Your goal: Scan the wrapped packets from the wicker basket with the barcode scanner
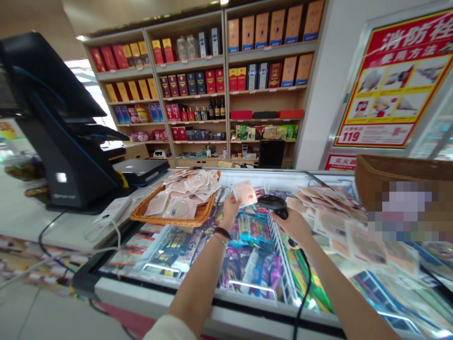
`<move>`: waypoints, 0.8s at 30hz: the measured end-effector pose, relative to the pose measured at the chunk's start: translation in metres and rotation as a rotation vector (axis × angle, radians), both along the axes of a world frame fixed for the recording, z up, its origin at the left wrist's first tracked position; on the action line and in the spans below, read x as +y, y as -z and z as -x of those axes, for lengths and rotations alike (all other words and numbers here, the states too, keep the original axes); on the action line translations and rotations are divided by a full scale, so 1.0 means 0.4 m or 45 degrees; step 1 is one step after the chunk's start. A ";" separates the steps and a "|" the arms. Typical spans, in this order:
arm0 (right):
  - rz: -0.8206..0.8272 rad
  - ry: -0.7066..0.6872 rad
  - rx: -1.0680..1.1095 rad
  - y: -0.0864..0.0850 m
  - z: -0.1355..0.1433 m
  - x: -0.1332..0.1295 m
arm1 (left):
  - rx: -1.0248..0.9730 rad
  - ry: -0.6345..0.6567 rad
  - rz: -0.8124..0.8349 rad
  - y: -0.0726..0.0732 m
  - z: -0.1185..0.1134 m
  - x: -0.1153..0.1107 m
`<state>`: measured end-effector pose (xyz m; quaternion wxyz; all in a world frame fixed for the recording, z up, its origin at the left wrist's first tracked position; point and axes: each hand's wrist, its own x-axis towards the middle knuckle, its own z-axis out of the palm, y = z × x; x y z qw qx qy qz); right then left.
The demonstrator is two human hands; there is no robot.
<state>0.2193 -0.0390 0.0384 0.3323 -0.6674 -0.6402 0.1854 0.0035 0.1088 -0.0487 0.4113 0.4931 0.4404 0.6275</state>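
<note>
Over the glass-topped freezer, my left hand grips a small flat clear packet by its left edge; a printed label shows on it. My right hand is closed round a black handheld barcode scanner, whose head points left toward the packet. The scanner's cord hangs down past my right wrist. To the left of my left hand, an orange wicker basket holds a heap of similar packets. More flat packets lie spread on the glass right of my right hand.
Under the glass, the freezer holds colourful wrapped goods in wire baskets. A black checkout terminal stands on the left counter, with a white cable trailing nearby. A brown box sits at the right. Stocked shelves line the back.
</note>
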 end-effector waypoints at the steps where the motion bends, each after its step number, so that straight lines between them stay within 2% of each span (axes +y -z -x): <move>1: 0.008 0.002 0.004 -0.002 0.001 -0.001 | 0.001 0.004 -0.007 0.000 0.000 -0.001; 9: -0.036 0.009 0.163 -0.001 -0.002 -0.001 | 0.035 -0.013 -0.002 -0.014 0.001 -0.010; 14: -0.157 -0.003 0.356 -0.011 -0.023 0.008 | -0.009 -0.058 0.058 -0.031 -0.034 -0.004; 19: -0.271 0.061 0.467 -0.053 -0.093 -0.009 | -0.143 0.025 0.190 -0.078 -0.130 0.018; 24: -0.346 0.216 0.452 -0.073 -0.199 -0.059 | -0.177 0.229 0.168 -0.156 -0.288 0.027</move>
